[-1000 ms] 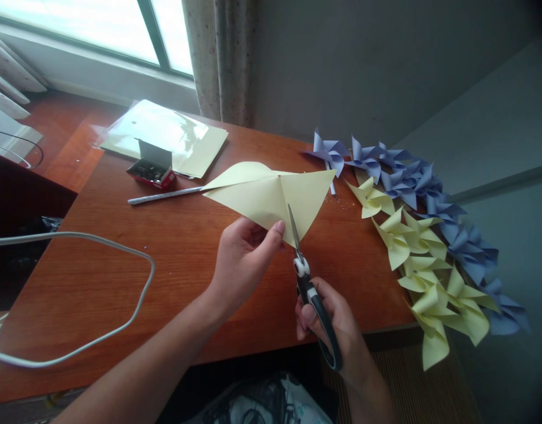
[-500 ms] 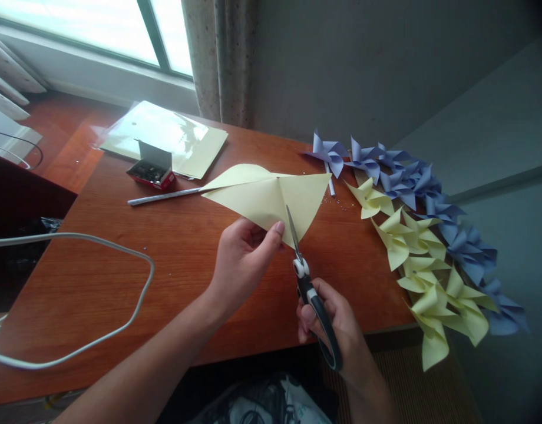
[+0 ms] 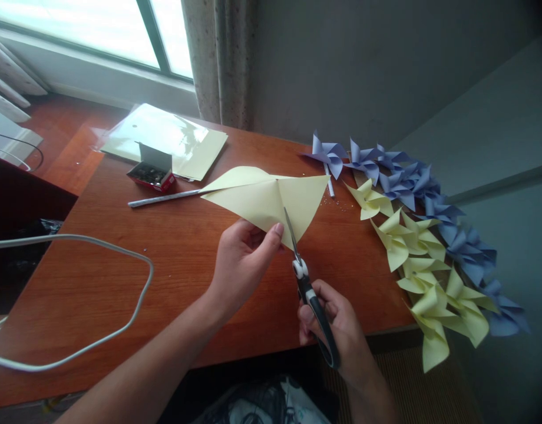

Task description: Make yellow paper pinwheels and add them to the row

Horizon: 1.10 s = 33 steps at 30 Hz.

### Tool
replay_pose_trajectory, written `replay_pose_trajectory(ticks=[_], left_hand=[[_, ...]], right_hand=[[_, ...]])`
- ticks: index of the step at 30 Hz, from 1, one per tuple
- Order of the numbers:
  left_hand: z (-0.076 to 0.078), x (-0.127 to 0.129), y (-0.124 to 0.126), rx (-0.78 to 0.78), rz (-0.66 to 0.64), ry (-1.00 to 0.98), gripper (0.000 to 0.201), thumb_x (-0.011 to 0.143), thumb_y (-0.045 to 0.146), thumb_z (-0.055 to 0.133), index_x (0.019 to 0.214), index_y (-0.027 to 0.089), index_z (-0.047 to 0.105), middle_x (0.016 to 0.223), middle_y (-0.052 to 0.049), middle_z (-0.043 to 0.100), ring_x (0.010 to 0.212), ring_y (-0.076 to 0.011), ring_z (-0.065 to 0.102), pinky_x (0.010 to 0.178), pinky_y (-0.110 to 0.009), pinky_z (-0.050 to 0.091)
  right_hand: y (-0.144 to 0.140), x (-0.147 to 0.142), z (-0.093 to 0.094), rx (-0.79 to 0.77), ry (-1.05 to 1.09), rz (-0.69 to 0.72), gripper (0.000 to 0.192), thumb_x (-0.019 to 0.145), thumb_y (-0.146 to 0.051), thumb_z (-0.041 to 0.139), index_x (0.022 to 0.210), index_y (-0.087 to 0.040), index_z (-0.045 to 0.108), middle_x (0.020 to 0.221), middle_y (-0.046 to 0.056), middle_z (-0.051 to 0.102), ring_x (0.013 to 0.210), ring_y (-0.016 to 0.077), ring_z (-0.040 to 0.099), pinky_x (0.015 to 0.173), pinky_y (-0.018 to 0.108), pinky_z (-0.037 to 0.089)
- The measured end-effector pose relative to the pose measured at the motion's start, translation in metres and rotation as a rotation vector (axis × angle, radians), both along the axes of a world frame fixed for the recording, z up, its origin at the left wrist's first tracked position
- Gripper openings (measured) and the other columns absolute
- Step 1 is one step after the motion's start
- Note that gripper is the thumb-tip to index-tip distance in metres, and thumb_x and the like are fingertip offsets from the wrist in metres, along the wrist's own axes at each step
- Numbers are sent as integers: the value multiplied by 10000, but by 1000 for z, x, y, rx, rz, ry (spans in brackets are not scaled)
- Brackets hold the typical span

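My left hand [image 3: 248, 259] pinches the near edge of a pale yellow sheet of paper [image 3: 253, 197], thumb on top and fingers underneath. The sheet is creased and partly slit, with its flaps spread apart. In my right hand [image 3: 333, 318] is a pair of scissors [image 3: 304, 277] with black and white handles. Their blades lie across the paper's near corner, pointing toward its centre, just right of my left thumb. A grey stick [image 3: 165, 198] lies on the table, its right end reaching the paper's left tip.
Yellow pinwheels [image 3: 423, 282] and purple pinwheels [image 3: 403, 176] crowd the table's right side. A small open red box [image 3: 151, 174] stands near a plastic sleeve of paper sheets [image 3: 165, 135] at the back left. A white cable [image 3: 141, 300] loops over the wooden table [image 3: 98, 271] at left.
The scissors have shifted very slightly to the left, and the paper's right flap has moved a little. My left hand keeps its hold in the same place.
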<state>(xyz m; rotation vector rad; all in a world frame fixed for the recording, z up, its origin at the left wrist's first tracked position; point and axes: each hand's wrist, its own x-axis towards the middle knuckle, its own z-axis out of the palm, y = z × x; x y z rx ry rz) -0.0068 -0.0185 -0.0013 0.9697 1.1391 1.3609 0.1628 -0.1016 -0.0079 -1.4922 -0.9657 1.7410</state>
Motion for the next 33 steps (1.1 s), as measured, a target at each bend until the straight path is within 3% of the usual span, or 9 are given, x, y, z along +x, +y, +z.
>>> replay_pose_trajectory(ticks=[10, 20, 33], left_hand=[[1, -2, 1, -19, -14, 5, 136, 845, 238, 721, 758, 139, 685, 618, 2, 683, 572, -115, 632, 534, -183, 481], [-19, -10, 6, -110, -44, -69, 232, 855, 387, 739, 852, 157, 710, 746, -9, 687, 656, -130, 576, 576, -219, 471], [-6, -3, 2, -57, -31, -18, 150, 838, 294, 761, 853, 145, 747, 762, -5, 747, 712, -149, 686, 608, -197, 510]], right_hand=[[0, -1, -1, 1, -9, -21, 412, 776, -514, 804, 816, -188, 555, 602, -60, 556, 480, 80, 545, 483, 197, 405], [-1, -2, -6, 10, -138, -12, 404, 733, -462, 852, 801, -192, 561, 647, -46, 575, 543, 98, 561, 533, 209, 477], [-3, -2, -8, 68, 88, 58, 476, 808, -608, 728, 917, -186, 537, 713, -28, 533, 591, 106, 537, 581, 246, 434]])
